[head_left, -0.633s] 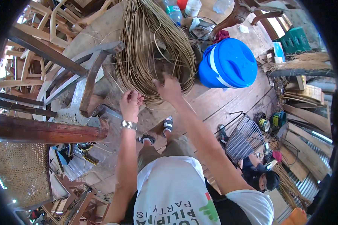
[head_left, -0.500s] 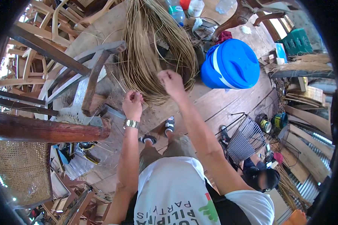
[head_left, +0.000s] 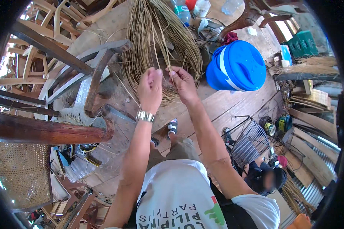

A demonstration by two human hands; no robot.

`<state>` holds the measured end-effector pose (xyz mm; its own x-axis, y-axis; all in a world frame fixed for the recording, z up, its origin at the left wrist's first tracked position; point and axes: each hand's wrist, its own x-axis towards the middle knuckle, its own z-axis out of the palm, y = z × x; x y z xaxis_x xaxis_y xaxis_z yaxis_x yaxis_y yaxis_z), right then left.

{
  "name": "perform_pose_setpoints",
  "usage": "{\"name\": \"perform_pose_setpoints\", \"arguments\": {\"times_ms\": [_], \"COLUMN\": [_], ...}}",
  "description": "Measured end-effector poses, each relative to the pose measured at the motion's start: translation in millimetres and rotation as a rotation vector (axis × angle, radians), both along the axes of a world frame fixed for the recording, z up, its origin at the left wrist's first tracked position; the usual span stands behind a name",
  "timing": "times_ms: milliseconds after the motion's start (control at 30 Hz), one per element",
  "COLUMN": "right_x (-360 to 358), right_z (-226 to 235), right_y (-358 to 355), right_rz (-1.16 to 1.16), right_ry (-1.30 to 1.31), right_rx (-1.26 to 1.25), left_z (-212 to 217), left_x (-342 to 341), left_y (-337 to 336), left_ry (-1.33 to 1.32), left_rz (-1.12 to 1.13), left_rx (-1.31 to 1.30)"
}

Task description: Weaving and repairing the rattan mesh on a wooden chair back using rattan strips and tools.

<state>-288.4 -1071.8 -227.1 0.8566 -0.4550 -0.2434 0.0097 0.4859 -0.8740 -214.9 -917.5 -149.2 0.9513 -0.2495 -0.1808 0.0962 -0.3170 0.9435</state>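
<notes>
A large looped bundle of thin tan rattan strands (head_left: 141,42) lies in front of me, and both hands are over its near end. My right hand (head_left: 184,86) pinches one rattan strand between thumb and fingertips; the strand runs up across the bundle. Close beside it, my left hand (head_left: 150,91), with a metal watch (head_left: 145,116) at the wrist, has its fingers curled together. What those fingers hold, if anything, is too blurred to make out. A knife-like blade (head_left: 120,113) lies to the left of my left wrist.
A blue lidded bucket (head_left: 242,65) stands right of the bundle, with plastic bottles (head_left: 181,14) farther back. Wooden chair frames (head_left: 91,84) crowd the left, beside a woven cane panel (head_left: 21,173). Another person (head_left: 265,177) is at the lower right near a wire rack (head_left: 256,135).
My left hand has moved up and right, close to my right hand. My right hand has shifted slightly right and lower, and a pinched strand now shows in it.
</notes>
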Motion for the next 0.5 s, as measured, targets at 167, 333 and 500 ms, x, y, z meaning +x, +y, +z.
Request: {"name": "perform_pose_setpoints", "arguments": {"times_ms": [167, 333, 500], "right_x": [3.0, -2.9, -12.9], "right_z": [4.9, -21.5, -42.2], "right_y": [4.6, -18.2, -6.9], "right_rz": [-0.015, -0.055, -0.040], "right_ry": [0.041, 0.131, 0.153], "right_rx": [0.039, -0.060, -0.375], "left_z": [-20.0, -47.3, -94.2], "left_x": [25.9, 27.1, 25.5], "left_y": [-7.5, 10.6, 48.8], "left_ry": [0.349, 0.370, 0.410], "left_rz": [0.109, 0.152, 0.216], "left_rx": [-0.347, -0.260, -0.051]}}
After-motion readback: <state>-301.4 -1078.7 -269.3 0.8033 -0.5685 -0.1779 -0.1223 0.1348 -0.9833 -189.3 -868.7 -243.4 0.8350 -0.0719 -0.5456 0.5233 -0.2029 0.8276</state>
